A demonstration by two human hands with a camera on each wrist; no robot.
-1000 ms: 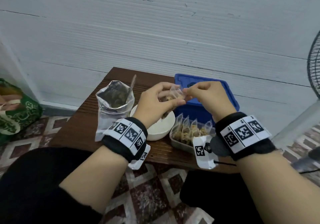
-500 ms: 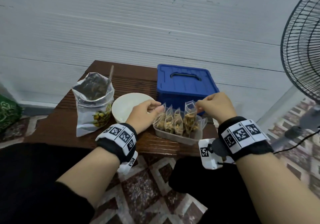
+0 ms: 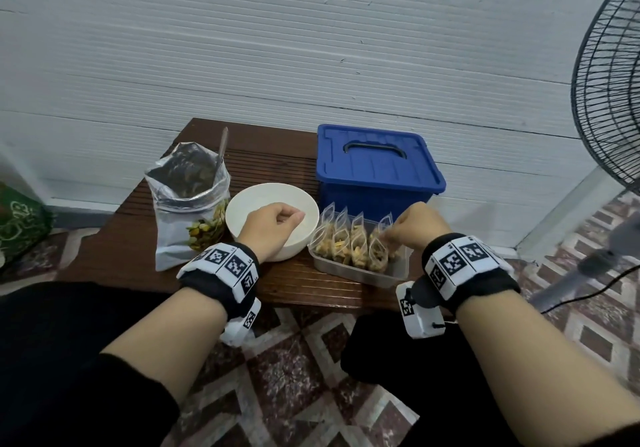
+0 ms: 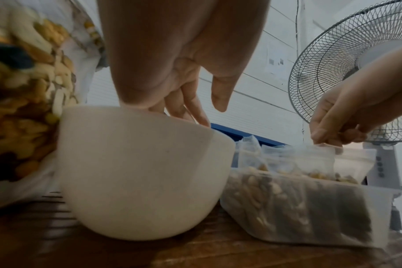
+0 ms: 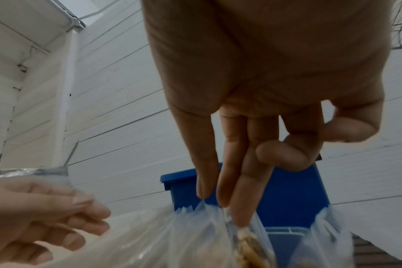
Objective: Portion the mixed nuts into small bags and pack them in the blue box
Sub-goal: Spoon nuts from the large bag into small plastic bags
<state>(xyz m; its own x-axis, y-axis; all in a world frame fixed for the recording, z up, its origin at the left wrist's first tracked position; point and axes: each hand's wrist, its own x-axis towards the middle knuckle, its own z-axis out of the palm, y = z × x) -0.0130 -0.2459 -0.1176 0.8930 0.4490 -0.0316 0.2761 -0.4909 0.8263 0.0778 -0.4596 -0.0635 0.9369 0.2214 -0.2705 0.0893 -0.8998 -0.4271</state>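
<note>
Several small clear bags of nuts stand in a row in a clear plastic tray (image 3: pixel 363 275) in front of the closed blue box (image 3: pixel 374 166). My right hand (image 3: pixel 391 235) is at the rightmost small bag (image 3: pixel 378 254). In the right wrist view its thumb and fingers (image 5: pixel 225 195) pinch the top of that bag (image 5: pixel 209 235). My left hand (image 3: pixel 277 220) hangs over the white bowl (image 3: pixel 249 201) with loosely bent fingers (image 4: pixel 188 105) and holds nothing. The big foil bag of mixed nuts (image 3: pixel 187 211) stands open left of the bowl, a spoon (image 3: pixel 223 142) sticking out.
Everything sits on a low dark wooden table (image 3: pixel 277 156) against a white wall. A standing fan (image 3: pixel 609 83) is at the right, its cable on the tiled floor. A green sack (image 3: pixel 17 225) lies at the far left. My knees are at the table's near edge.
Both hands held a small bag up over the bowl. The right hand has lowered it into the tray's row; the left hand let go and moved back over the bowl.
</note>
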